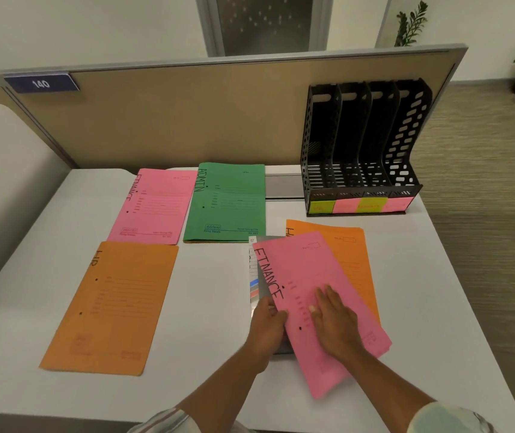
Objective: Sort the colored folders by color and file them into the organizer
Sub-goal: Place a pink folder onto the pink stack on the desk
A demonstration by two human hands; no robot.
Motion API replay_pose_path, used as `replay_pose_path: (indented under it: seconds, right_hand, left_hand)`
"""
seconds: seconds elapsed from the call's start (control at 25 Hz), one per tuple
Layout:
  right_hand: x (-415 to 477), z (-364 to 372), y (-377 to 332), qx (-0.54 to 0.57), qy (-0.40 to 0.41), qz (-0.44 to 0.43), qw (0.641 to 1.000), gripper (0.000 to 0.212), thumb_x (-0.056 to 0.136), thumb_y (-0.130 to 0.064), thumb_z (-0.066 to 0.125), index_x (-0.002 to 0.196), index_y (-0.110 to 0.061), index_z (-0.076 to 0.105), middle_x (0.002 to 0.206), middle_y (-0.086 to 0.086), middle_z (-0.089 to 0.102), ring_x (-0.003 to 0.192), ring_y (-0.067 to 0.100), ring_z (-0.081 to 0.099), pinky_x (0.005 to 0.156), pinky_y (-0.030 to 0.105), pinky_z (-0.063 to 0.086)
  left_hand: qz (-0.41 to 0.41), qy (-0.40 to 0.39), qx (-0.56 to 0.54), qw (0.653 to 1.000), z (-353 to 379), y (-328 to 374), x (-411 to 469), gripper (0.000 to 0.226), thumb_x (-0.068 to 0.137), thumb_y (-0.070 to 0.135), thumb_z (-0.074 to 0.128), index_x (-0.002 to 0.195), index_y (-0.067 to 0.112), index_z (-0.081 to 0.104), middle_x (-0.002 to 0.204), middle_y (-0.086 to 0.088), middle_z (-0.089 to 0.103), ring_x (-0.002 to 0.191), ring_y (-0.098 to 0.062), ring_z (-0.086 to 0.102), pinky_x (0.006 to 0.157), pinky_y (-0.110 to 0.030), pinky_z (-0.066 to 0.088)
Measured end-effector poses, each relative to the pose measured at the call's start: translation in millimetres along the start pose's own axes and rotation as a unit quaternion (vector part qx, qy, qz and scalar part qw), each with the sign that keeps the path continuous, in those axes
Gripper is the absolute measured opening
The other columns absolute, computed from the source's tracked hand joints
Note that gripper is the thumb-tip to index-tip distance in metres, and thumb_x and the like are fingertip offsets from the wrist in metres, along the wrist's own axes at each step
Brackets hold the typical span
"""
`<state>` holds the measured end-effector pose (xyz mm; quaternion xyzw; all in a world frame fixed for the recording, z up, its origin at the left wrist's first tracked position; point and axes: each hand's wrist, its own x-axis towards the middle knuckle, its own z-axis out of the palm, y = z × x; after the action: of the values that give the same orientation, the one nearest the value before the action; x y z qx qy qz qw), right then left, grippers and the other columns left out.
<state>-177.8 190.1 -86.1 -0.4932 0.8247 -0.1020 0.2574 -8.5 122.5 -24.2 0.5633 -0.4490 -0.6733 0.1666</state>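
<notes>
A pink folder marked FINANCE (309,273) lies tilted on top of a pile at the right of the white table. My left hand (267,326) grips its left edge, fingers curled under. My right hand (332,320) rests flat on its cover. Under it lie an orange folder (351,260) and a grey folder with colored tabs (255,276). Laid out apart to the left are a second pink FINANCE folder (156,207), a green ADMIN folder (229,204) and an orange HR folder (115,304). The black organizer (365,145) with several slots stands at the back right.
Colored sticky labels (362,205) run along the organizer's front base. A tan partition (187,114) with a blue 140 plate closes the back of the table (212,307). A pale chair back (3,170) stands left. The table's right edge drops to carpet.
</notes>
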Motion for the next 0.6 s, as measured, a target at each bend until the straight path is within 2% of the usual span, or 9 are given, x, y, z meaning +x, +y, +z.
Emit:
replay_pose_path:
  seconds: [0.12, 0.24, 0.36, 0.48, 0.6]
  right_hand:
    - [5, -7, 2, 0.002, 0.032, 0.022, 0.999, 0.056, 0.11, -0.043, 0.029, 0.163, -0.023, 0.026, 0.172, 0.003, 0.016, 0.158, 0.021, 0.014, 0.123, 0.046, 0.024]
    - [8, -11, -3, 0.021, 0.078, 0.066, 0.995, 0.056, 0.109, -0.04, 0.036, 0.161, -0.02, 0.03, 0.17, 0.005, 0.023, 0.157, 0.022, 0.021, 0.122, 0.047, 0.027]
    - [12, -16, -18, 0.09, 0.129, 0.128, 0.979, 0.055, 0.106, -0.038, 0.046, 0.157, -0.018, 0.037, 0.162, 0.006, 0.04, 0.148, 0.029, 0.037, 0.118, 0.055, 0.032]
    - [20, -16, -43, 0.205, 0.146, 0.151, 0.956, 0.049, 0.105, -0.036, 0.052, 0.15, -0.019, 0.046, 0.145, 0.007, 0.058, 0.129, 0.033, 0.057, 0.108, 0.056, 0.044]
    - [30, -19, -81, 0.39, 0.105, 0.143, 0.903, 0.023, 0.105, -0.029, 0.055, 0.124, -0.02, 0.065, 0.115, 0.004, 0.075, 0.094, 0.021, 0.072, 0.084, 0.048, 0.061]
  left_hand:
    - [0.022, 0.023, -0.046, 0.998, -13, 11, 3, 0.026, 0.101, 0.003, 0.044, 0.116, 0.019, 0.057, 0.112, -0.014, 0.075, 0.093, -0.026, 0.076, 0.061, -0.024, 0.059]
    - [0.018, 0.024, -0.09, 0.995, -39, 23, 9, 0.023, 0.106, 0.009, 0.045, 0.122, 0.019, 0.058, 0.105, -0.014, 0.08, 0.087, -0.027, 0.078, 0.061, -0.029, 0.06]
    - [0.018, 0.026, -0.104, 0.994, -72, 39, 20, 0.021, 0.109, 0.015, 0.046, 0.123, 0.022, 0.06, 0.099, -0.007, 0.083, 0.085, -0.026, 0.082, 0.064, -0.034, 0.063]
    - [0.01, 0.039, -0.112, 0.993, -110, 53, 34, 0.023, 0.11, 0.016, 0.046, 0.122, 0.027, 0.062, 0.099, -0.004, 0.084, 0.084, -0.024, 0.082, 0.064, -0.035, 0.063]
    - [0.006, 0.057, -0.135, 0.989, -150, 66, 52, 0.024, 0.11, 0.018, 0.047, 0.119, 0.03, 0.065, 0.099, -0.006, 0.084, 0.078, -0.022, 0.081, 0.06, -0.032, 0.06]
